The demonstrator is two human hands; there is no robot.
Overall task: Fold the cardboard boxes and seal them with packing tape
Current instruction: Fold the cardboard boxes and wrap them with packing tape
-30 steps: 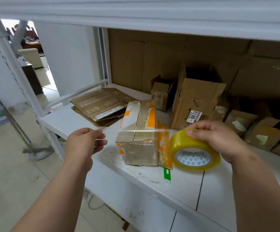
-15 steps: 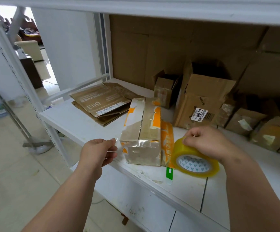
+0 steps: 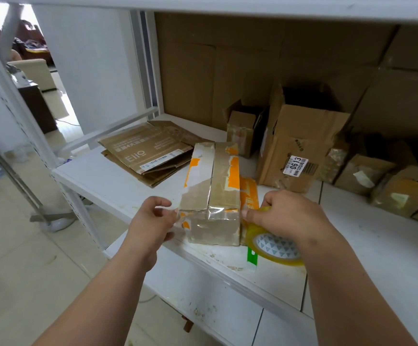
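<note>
Lying flat at the back left of the white shelf (image 3: 118, 186), a stack of flattened cartons (image 3: 143, 156) carries the printed word "Ello" above a barcode strip. A taller open carton (image 3: 300, 151) behind the work wears a white sticker reading "0613" (image 3: 295, 165) (the smaller print beside it is too fine to read).

The small cardboard box (image 3: 212, 196) stands near the shelf's front edge, its top flaps closed and meeting along a centre seam, its worn brown surface patched with torn orange and white print and glossy old tape. An orange flap (image 3: 249, 193) sticks out along its right side.

The left hand (image 3: 153, 218) is curled at the box's near left corner, thumb and fingers pinching the end of a clear tape strip (image 3: 217, 211) that runs across the near top edge. The right hand (image 3: 285, 216) grips the yellowish packing tape roll (image 3: 272, 245) just beside the box's right corner, fingers bent over its rim; the roll's core shows a triangle pattern. A green tab (image 3: 251, 255) lies under the roll.

Several small taped boxes (image 3: 367, 174) sit along the right.
</note>
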